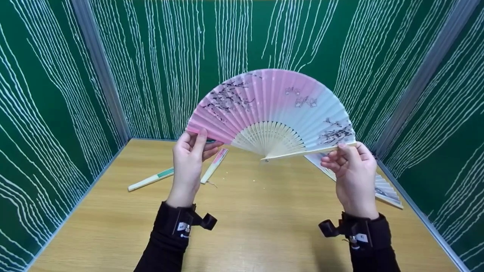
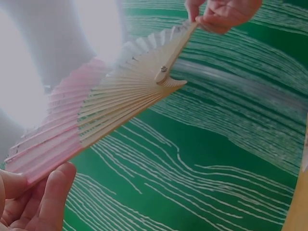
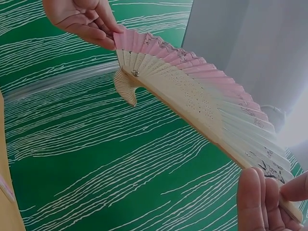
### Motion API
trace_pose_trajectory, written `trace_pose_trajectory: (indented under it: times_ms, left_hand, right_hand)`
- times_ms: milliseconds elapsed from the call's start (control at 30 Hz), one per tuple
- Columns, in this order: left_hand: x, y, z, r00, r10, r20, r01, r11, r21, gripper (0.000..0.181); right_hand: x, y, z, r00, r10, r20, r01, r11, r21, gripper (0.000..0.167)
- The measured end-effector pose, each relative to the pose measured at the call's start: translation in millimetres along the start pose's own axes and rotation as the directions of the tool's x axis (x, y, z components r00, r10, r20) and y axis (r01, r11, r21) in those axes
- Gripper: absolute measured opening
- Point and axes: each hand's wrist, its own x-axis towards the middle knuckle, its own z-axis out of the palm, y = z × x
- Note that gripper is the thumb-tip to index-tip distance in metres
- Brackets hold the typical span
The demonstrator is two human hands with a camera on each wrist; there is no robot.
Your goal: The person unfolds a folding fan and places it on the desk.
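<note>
Above the tan wood-grain table (image 1: 249, 230), the spread pink-and-pale-blue pleated fan (image 1: 272, 98) with cream slats (image 1: 268, 136) runs lengthwise left to right between the left hand (image 1: 190, 158) and right hand (image 1: 354, 170), each pinching its nearer end.

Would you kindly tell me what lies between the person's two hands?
The spread fan stretches from the left hand to the right hand, as the head view shows.

Black sleeves (image 1: 163, 247) meet black wrist mounts (image 1: 170, 221) bearing small white labels (image 1: 362, 237).
</note>
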Motion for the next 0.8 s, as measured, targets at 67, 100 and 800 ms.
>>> trace_pose_trajectory:
  times_ms: [67,100,800]
  left_hand:
    - [-0.1,-0.3,0.4,1.000,-0.006,-0.010,0.006,1.000,-0.007,0.035]
    - [-0.1,-0.5,0.6,1.000,-0.008,-0.015,0.008,1.000,-0.009,0.035]
    - [-0.3,0.0,2.3,0.996,-0.016,-0.089,0.009,0.997,-0.076,0.036]
  right_hand:
    - [0.4,0.0,0.2,1.000,0.003,-0.004,-0.003,1.000,0.014,0.010]
    - [0.6,0.0,0.3,1.000,0.004,-0.005,-0.004,1.000,0.021,0.010]
    - [0.8,6.9,-0.1,0.997,0.039,-0.072,-0.033,0.996,0.086,0.009]
